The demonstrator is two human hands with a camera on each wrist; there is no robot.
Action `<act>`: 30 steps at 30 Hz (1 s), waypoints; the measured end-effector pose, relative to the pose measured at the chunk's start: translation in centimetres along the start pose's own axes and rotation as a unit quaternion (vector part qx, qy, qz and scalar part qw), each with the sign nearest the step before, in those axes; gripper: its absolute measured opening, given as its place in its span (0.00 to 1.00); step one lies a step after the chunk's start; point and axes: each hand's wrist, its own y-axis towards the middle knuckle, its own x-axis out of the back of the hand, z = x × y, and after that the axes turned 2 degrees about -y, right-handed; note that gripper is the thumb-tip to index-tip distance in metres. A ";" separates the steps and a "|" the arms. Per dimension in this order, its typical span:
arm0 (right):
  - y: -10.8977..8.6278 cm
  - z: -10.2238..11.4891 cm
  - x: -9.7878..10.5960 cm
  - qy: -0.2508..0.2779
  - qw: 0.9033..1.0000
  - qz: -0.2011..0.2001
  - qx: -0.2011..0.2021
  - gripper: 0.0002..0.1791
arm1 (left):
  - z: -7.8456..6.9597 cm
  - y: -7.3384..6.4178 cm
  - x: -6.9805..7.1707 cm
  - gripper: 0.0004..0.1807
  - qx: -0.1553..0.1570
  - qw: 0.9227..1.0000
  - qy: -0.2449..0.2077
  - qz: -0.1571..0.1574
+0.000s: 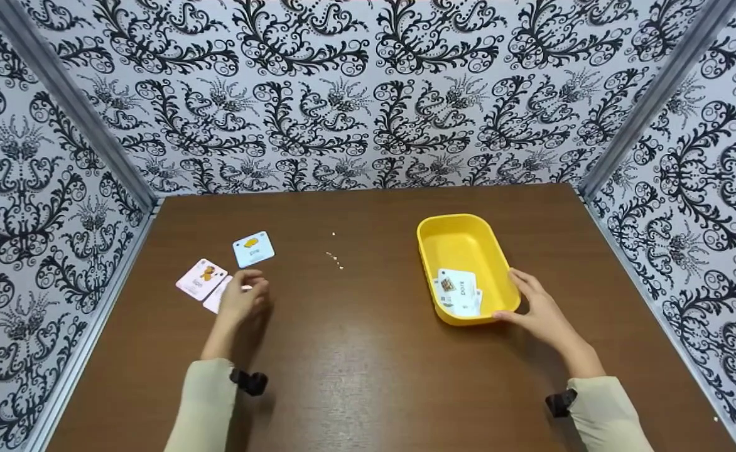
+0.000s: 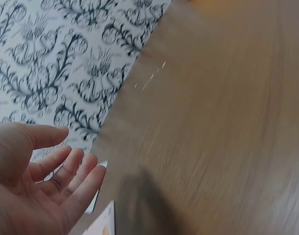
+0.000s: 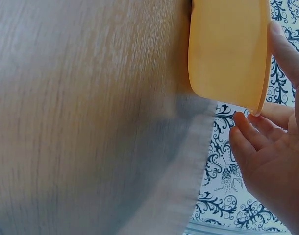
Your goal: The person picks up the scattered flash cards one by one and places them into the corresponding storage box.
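Head: my left fingers (image 1: 253,275), loosely bent, are just beside two pink cards (image 1: 198,281); my right fingers (image 1: 527,280) pinch the yellow tray (image 1: 459,227), white cards (image 1: 463,284) inside, at right. Left wrist: fingers slightly spread, thumb apart. Right wrist: thumb and forefinger touch tray rim.

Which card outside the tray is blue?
The blue card farthest back; the two pink cards lie nearer, one partly hidden by the left hand.
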 end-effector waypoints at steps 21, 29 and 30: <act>0.0 0.0 0.1 0.000 1.000 0.001 -0.005 0.54 | 2.6 0.1 4.4 0.25 -0.004 0.961 0.271 -0.053; 0.0 -0.1 0.0 -0.003 1.000 0.001 -0.007 0.54 | 2.8 -0.4 4.5 0.34 0.048 0.946 0.318 -0.046; 0.0 -0.1 0.0 -0.004 1.000 0.002 -0.008 0.54 | 3.0 -0.4 4.5 0.34 0.049 0.945 0.320 -0.047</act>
